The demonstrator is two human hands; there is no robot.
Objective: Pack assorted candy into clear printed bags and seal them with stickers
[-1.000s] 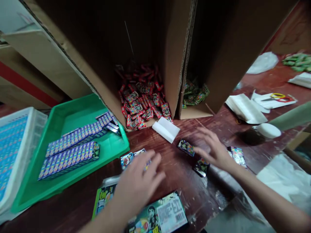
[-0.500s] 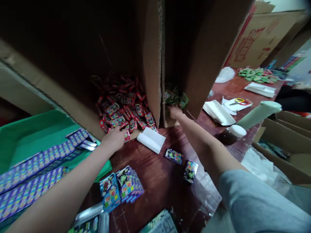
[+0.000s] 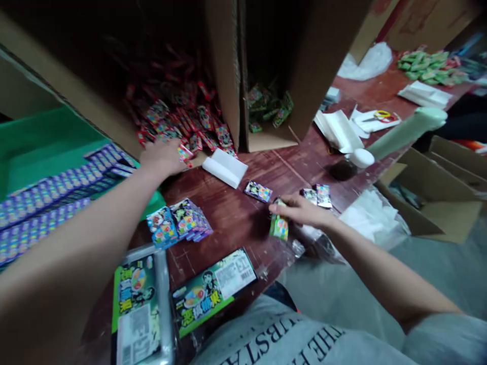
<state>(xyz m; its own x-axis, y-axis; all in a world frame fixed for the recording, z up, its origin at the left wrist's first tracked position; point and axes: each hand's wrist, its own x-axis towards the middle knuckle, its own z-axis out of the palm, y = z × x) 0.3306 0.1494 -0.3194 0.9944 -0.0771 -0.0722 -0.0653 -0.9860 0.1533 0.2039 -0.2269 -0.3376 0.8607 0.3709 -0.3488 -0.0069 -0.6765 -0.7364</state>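
Note:
My left hand rests at the front of a heap of small red packets in a cardboard box. Its fingertips are lost among the packets, so their grip does not show. My right hand is closed around a small green packet over the dark red table. Just left of it lies a purple-and-black packet, and beyond its fingers are more small packets. Green packets lie in the right-hand cardboard box.
A folded white paper lies before the boxes. Stacked packets, two flat printed packages and a green crate are nearby. To the right are scissors, a white-capped jar and an open carton.
My right hand has come out of the right-hand box, back over the table, with a green packet. My left hand stays by the red packets. The view has tilted down.

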